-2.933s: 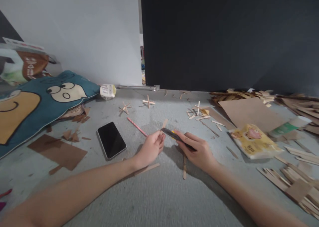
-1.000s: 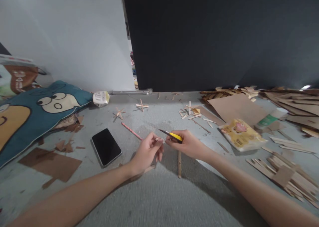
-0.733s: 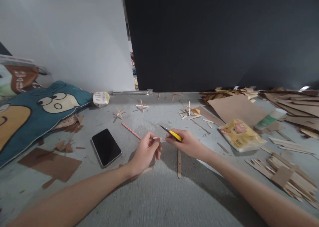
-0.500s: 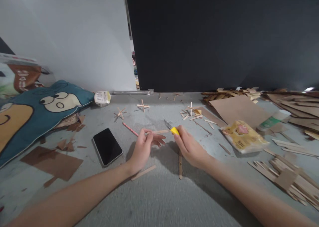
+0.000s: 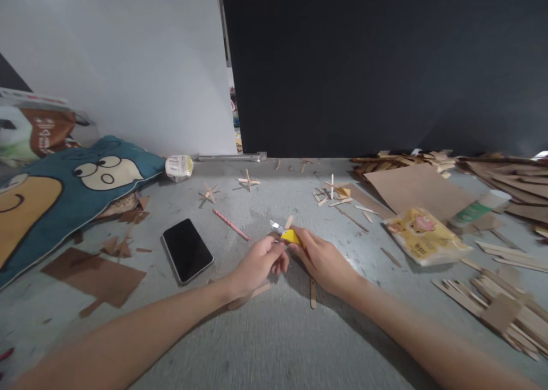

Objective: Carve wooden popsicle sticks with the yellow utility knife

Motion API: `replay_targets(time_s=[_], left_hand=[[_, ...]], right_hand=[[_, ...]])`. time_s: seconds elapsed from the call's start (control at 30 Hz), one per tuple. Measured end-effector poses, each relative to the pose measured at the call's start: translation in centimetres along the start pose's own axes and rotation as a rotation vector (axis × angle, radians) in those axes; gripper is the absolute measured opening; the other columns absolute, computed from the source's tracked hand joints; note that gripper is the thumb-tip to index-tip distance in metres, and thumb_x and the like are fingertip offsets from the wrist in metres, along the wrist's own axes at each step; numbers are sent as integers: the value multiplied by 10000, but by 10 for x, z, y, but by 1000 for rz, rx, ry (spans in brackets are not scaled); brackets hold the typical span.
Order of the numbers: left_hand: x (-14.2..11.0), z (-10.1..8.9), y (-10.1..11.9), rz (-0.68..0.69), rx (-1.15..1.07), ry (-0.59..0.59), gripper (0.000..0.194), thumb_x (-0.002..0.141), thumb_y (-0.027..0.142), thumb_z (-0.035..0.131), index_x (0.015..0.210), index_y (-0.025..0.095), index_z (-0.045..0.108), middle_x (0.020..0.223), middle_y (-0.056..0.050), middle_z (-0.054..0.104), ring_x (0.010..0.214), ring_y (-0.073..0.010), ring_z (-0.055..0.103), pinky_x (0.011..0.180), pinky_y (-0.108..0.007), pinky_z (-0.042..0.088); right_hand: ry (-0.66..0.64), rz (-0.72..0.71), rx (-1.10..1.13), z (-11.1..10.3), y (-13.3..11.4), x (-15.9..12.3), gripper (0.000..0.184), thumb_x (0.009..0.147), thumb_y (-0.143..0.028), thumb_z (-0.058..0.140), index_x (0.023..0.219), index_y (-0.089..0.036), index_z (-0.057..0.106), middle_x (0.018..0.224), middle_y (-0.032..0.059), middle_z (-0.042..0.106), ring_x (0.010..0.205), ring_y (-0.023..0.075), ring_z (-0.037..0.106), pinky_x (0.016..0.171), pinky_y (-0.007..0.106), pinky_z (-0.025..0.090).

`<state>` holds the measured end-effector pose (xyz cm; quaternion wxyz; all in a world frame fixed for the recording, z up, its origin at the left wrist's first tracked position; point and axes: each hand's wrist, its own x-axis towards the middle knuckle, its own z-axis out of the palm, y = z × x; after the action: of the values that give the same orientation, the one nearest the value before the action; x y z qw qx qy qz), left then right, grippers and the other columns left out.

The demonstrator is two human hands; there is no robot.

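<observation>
My right hand (image 5: 325,261) is closed round a yellow craft knife (image 5: 291,237), its metal blade pointing left and away from me. My left hand (image 5: 262,264) pinches a wooden craft stick (image 5: 289,221), held close against the knife. Only the stick's far tip shows past the blade; the rest is hidden by the fingers and knife. Under my right hand lies another craft stick (image 5: 313,294), and one more stick (image 5: 260,290) is partly covered by my left wrist. A red-and-white striped straw (image 5: 231,225) lies beyond my left hand.
Left of my hands lie a black phone (image 5: 187,250), brown cardboard scraps (image 5: 94,276) and a blue cartoon cushion (image 5: 111,173). Small crossed-stick pieces (image 5: 248,181) stand farther back. At right are a yellow tissue pack (image 5: 423,236), a glue stick (image 5: 479,208) and bundled craft sticks (image 5: 483,304).
Both hands have come together. The knife has moved left and nearer to me, onto the craft stick. The stick has turned to point away from me, and my left fingers have curled in.
</observation>
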<state>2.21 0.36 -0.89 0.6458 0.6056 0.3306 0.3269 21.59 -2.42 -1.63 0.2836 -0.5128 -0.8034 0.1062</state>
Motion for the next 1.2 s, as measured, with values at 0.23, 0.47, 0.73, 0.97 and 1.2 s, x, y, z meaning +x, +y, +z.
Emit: replay_targets(time_s=[0.23, 0.47, 0.73, 0.97, 1.2], left_hand=[[2, -3, -1, 65, 29, 140, 435, 971, 643, 527, 867, 221, 506, 641, 29, 574, 549, -121, 480, 566, -270, 374], [2, -3, -4, 46, 29, 156, 429, 972, 639, 508, 846, 231, 465, 625, 49, 525, 533, -117, 451, 537, -252, 349], [0, -4, 1, 38, 114, 178, 429, 1006, 612, 460, 800, 237, 427, 587, 78, 415, 491, -101, 327, 481, -238, 258], [-1, -4, 2, 26, 146, 186, 415, 1006, 607, 469, 831, 231, 471, 560, 86, 381, 469, -101, 280, 468, -245, 221], [1, -5, -2, 51, 86, 193, 459, 985, 660, 489, 825, 230, 476, 560, 84, 351, 480, -104, 259, 466, -245, 194]], right_hand=[[59, -123, -155, -2, 8, -7, 433, 1120, -342, 371, 1507, -186, 489, 1112, 134, 776, 699, 203, 747, 606, 282, 515], [91, -210, -189, -4, 12, -7, 449, 1122, -360, 386, 1479, -203, 608, 793, 49, 717, 550, 122, 626, 550, 232, 428], [109, -207, -160, -3, 15, -8, 445, 1115, -363, 410, 1461, -200, 637, 769, 41, 695, 532, 113, 571, 536, 227, 392], [106, -190, -176, -3, 19, -9, 455, 1113, -377, 410, 1472, -209, 633, 778, 44, 697, 539, 117, 578, 534, 229, 398], [101, -188, -135, -6, 19, -8, 453, 1112, -370, 416, 1496, -233, 613, 774, 42, 695, 561, 123, 600, 551, 229, 421]])
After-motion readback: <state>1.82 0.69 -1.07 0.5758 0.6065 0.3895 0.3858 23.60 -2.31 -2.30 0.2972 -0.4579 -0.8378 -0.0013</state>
